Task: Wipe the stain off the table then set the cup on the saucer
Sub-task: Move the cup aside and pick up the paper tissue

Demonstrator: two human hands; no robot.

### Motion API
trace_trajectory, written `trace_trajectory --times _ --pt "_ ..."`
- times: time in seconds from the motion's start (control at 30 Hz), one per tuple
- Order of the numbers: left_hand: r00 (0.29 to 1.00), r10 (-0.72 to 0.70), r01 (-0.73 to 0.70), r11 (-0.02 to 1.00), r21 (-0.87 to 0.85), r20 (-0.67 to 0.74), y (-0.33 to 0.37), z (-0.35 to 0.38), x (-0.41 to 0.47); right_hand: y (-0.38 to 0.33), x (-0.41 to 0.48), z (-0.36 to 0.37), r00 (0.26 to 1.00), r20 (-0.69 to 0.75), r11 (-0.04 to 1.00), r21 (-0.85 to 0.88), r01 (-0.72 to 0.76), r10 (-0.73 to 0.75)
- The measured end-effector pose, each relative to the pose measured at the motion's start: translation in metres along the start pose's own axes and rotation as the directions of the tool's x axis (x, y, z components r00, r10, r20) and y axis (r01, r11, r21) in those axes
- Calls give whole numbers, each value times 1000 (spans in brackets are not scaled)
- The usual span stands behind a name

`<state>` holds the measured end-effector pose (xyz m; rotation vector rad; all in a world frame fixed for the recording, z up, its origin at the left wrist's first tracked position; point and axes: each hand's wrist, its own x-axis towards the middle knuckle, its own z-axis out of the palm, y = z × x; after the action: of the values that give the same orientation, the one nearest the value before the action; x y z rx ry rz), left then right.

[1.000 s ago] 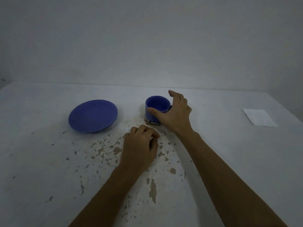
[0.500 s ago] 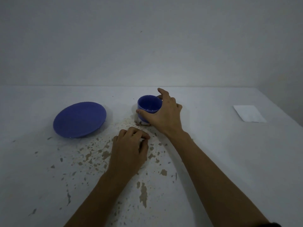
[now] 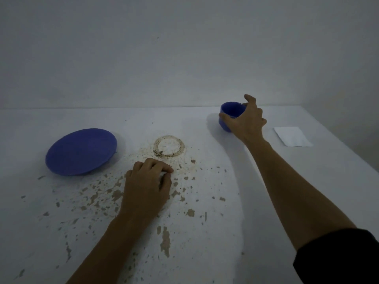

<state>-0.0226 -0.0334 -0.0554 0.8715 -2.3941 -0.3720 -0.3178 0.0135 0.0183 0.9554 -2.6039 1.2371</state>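
Observation:
My right hand (image 3: 247, 119) grips a blue cup (image 3: 230, 113) from its right side, at the far right of the white table (image 3: 276, 191). Whether the cup touches the table I cannot tell. A brown ring stain (image 3: 169, 146) marks the table's middle, with brown specks around it. A blue saucer (image 3: 81, 151) sits to the left of the ring, with nothing on it. My left hand (image 3: 146, 186) rests on the table just in front of the ring, fingers curled into a fist; I cannot tell if it holds anything.
A folded white napkin (image 3: 293, 136) lies flat at the far right, beyond the cup. Patches of chipped paint (image 3: 165, 240) scatter over the near tabletop. A plain wall runs along the table's back edge. The table's right edge slants down at the right.
My right hand has carried the cup away to the right and farther back, uncovering the brown ring where it stood. The left hand has stayed in place.

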Motion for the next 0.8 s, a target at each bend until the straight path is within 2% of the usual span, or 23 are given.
trace_trajectory --times 0.3,0.47,0.67,0.73,0.8 --pt "1000 -4 4 1000 -13 -26 4 -3 -1 18 9 1 997 20 997 -17 -79 80" --pt "1000 7 -7 1000 -20 -18 5 -4 -1 22 1 -6 999 25 999 -39 -23 24" --pt "998 2 0 999 43 -62 20 -5 -4 34 -29 -24 971 -147 982 -17 187 -187" --pt "997 31 -29 999 41 -65 39 2 -1 40 -42 -31 969 -171 984 -15 179 -179" --pt "998 58 -58 998 7 -6 67 13 7 49 -51 -37 978 -178 993 -66 101 -111"
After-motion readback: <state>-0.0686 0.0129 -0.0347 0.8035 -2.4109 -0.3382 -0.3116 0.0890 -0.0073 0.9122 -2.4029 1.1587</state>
